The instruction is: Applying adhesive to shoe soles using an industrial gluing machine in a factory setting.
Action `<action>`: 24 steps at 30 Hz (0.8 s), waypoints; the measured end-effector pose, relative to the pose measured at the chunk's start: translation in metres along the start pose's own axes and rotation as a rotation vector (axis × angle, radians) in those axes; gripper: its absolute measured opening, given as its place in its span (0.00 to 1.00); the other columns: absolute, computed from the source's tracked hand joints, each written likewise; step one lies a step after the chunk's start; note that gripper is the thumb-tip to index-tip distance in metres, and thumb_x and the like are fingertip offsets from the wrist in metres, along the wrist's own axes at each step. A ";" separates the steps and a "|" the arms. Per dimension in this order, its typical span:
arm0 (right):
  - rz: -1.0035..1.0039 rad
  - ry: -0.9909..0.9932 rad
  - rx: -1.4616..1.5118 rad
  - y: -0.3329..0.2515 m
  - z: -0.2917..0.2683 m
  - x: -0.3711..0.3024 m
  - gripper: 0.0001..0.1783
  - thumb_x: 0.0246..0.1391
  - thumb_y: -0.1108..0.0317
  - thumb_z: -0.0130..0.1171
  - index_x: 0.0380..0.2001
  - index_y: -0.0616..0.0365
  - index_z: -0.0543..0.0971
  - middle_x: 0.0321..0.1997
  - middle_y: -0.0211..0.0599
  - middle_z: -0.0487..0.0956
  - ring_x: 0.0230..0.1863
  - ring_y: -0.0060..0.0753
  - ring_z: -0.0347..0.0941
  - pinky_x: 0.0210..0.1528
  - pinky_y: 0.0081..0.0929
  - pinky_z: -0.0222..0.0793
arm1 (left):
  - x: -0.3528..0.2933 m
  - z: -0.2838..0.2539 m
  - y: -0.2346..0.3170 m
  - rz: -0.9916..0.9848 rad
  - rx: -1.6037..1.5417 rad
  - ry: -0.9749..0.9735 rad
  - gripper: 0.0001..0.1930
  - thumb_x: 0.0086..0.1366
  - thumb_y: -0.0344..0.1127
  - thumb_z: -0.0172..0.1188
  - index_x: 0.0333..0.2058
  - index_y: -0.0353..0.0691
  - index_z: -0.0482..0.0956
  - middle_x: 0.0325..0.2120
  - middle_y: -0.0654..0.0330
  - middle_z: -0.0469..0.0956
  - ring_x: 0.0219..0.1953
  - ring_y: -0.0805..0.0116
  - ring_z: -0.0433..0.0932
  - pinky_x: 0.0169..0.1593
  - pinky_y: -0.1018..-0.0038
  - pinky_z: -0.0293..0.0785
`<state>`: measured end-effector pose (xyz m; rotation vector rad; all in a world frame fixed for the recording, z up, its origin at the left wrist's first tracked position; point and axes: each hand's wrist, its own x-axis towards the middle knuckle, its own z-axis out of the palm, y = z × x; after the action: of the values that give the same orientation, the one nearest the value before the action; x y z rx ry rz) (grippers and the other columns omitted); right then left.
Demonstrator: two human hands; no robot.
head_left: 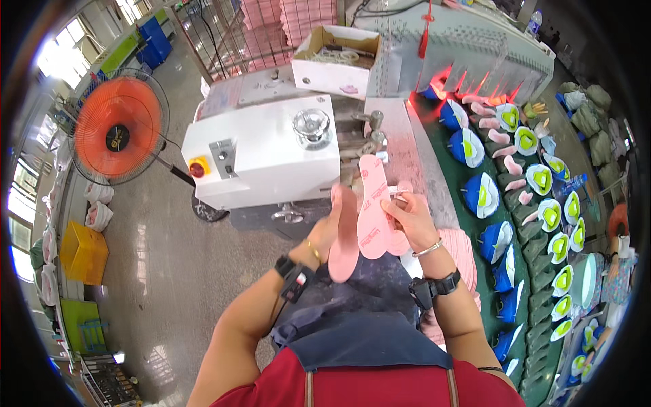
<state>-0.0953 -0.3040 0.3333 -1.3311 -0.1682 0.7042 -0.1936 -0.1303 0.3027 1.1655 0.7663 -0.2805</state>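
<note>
My left hand (325, 234) is closed on a pink insole (342, 264) held upright; its upper part is smeared by motion. Just to the right, my right hand (415, 220) pinches another pink insole (371, 217) with dark red print, thumb on its face. Behind that one, edges of more pink insoles show in the same hand; how many is hidden. Both hands are above my dark apron (359, 319), in front of a white machine (264, 149) with a handwheel (312, 127) and a red-and-yellow knob (198, 167).
A pile of pink insoles (461, 271) lies by my right forearm. Beyond it a green conveyor (451, 176) carries blue-and-white shoe uppers (481, 195) and loose insoles. An open carton (332, 80) stands behind the machine. An orange fan (119, 129) is at the left.
</note>
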 end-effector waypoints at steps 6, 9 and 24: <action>-0.216 -0.116 -0.167 -0.041 0.061 0.021 0.12 0.54 0.67 0.62 0.32 0.61 0.71 0.23 0.28 0.76 0.22 0.17 0.71 0.19 0.19 0.67 | -0.079 -0.031 0.007 0.309 -0.179 -0.189 0.26 0.67 0.52 0.51 0.48 0.31 0.72 0.31 0.54 0.79 0.27 0.65 0.80 0.34 0.72 0.78; -0.236 -0.168 -0.114 -0.045 0.100 0.028 0.12 0.54 0.67 0.62 0.33 0.62 0.71 0.23 0.28 0.76 0.22 0.17 0.72 0.19 0.19 0.69 | -0.101 -0.055 0.028 0.421 -0.464 -0.139 0.19 0.66 0.41 0.52 0.48 0.32 0.72 0.36 0.57 0.78 0.36 0.68 0.79 0.41 0.74 0.76; -0.425 0.076 -0.277 -0.050 0.049 -0.016 0.20 0.57 0.66 0.57 0.50 0.62 0.69 0.41 0.32 0.78 0.29 0.21 0.76 0.23 0.15 0.67 | -0.042 -0.150 0.181 0.649 -0.077 0.237 0.13 0.61 0.32 0.57 0.41 0.30 0.75 0.33 0.55 0.78 0.28 0.66 0.77 0.29 0.72 0.75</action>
<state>-0.1139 -0.2756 0.3967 -1.5198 -0.4858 0.2752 -0.1797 0.0684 0.4339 1.3221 0.5571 0.4290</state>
